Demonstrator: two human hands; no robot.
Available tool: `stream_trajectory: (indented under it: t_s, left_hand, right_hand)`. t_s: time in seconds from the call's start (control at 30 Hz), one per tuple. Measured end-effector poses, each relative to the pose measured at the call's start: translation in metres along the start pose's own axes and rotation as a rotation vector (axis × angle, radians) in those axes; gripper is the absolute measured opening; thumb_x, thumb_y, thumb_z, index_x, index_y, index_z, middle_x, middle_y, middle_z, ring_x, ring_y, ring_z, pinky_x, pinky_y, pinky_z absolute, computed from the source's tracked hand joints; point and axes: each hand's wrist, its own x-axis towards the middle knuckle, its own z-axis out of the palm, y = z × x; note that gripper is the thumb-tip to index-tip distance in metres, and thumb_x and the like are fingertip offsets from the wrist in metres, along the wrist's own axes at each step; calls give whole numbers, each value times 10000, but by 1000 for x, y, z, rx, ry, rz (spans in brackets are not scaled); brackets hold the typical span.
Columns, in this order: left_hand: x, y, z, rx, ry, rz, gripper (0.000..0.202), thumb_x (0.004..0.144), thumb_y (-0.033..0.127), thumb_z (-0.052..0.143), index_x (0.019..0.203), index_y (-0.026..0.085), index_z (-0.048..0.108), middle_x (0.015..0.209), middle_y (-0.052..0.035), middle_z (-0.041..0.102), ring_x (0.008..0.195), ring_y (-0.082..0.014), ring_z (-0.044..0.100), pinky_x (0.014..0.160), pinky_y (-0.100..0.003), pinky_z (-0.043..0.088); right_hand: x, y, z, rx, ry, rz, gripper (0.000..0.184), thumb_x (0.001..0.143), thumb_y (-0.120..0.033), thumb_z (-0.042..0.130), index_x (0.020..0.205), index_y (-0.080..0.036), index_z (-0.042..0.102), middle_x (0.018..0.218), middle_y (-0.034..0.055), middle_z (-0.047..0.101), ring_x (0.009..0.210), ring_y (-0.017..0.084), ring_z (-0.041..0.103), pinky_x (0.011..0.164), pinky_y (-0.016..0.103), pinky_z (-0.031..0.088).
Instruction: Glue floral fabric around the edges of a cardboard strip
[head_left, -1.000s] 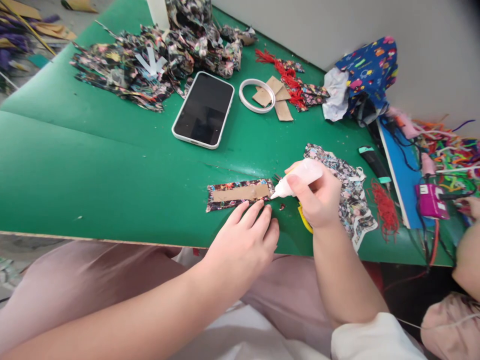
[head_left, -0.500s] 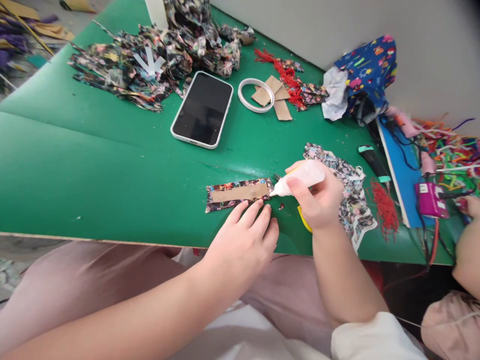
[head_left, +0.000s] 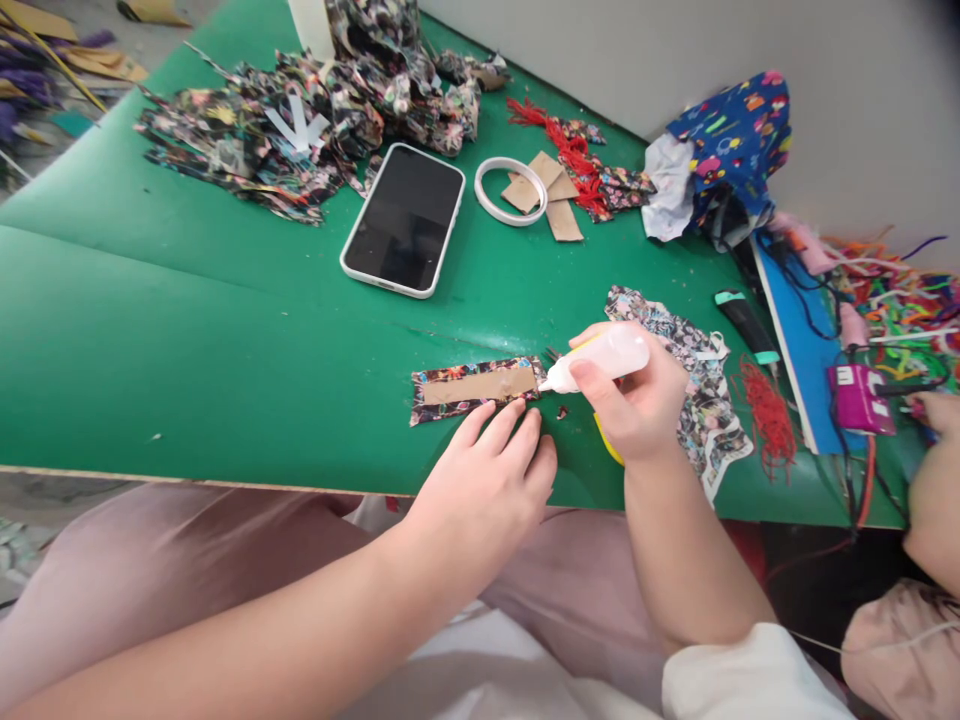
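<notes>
A strip of dark flowered cloth with a brown cardboard strip (head_left: 480, 385) on it lies flat on the green table (head_left: 187, 320). My left hand (head_left: 487, 480) rests just below it, fingers stretched out and tips touching the cloth's near edge. My right hand (head_left: 637, 400) is wrapped round a small white glue bottle (head_left: 600, 358). The bottle's nozzle points left and meets the right end of the cardboard strip.
A phone (head_left: 403, 220) lies face up behind, beside a white tape ring (head_left: 511, 190) and cardboard pieces (head_left: 551, 195). Heaps of flowered cloth (head_left: 315, 110) fill the back left. Another cloth piece (head_left: 705, 390), red threads (head_left: 769, 415), a purple box (head_left: 859, 398) and another person's hand (head_left: 934, 480) are on the right.
The glue bottle's nozzle has edged slightly left onto the strip's right end. My left hand has stayed in place.
</notes>
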Motion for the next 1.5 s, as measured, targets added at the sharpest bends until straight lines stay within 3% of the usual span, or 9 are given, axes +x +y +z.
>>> stream_trajectory:
  t_s: [0.23, 0.43, 0.63, 0.87, 1.13, 1.5]
  left_hand:
    - [-1, 0, 0, 0, -5, -2, 303, 875, 300, 495, 1090, 130, 625, 1201, -123, 626, 1138, -287, 561, 971, -444, 422]
    - [0, 0, 0, -3, -9, -3, 286, 878, 292, 493, 1075, 140, 633, 1196, -117, 631, 1140, -283, 560, 974, -441, 418]
    - [0, 0, 1, -1, -8, -4, 298, 876, 299, 492, 1082, 133, 629, 1203, -119, 629, 1137, -286, 564, 972, -443, 423]
    - [-1, 0, -1, -7, -24, -2, 290, 890, 282, 473, 1088, 133, 623, 1207, -120, 622, 1146, -285, 555, 981, -447, 412]
    - [0, 0, -2, -6, -46, -4, 304, 895, 286, 466, 1111, 131, 613, 1209, -129, 617, 1155, -291, 547, 977, -450, 412]
    - [2, 1, -2, -6, -41, -11, 293, 892, 289, 470, 1089, 132, 620, 1189, -128, 627, 1144, -294, 554, 960, -451, 419]
  right_hand:
    - [0, -2, -1, -67, -74, 19, 163, 757, -353, 663, 788, -205, 602, 726, 7, 619, 626, 147, 568, 564, 300, 466]
    - [1, 0, 0, 51, 61, -18, 153, 764, -354, 661, 803, -215, 610, 706, 8, 619, 639, 148, 572, 524, 277, 442]
    - [-1, -2, 0, -16, -72, 36, 184, 766, -378, 650, 789, -201, 603, 739, 14, 624, 615, 140, 566, 531, 284, 449]
    - [0, 0, 0, -14, -38, 36, 203, 753, -397, 663, 771, -204, 601, 736, 16, 634, 649, 154, 593, 560, 291, 480]
    - [5, 2, 9, 34, 138, 70, 218, 752, -407, 673, 856, -227, 610, 786, 32, 652, 692, 168, 622, 596, 303, 526]
    - [9, 4, 13, 14, 86, 101, 250, 736, -418, 687, 857, -217, 600, 791, 31, 644, 710, 174, 630, 603, 308, 542]
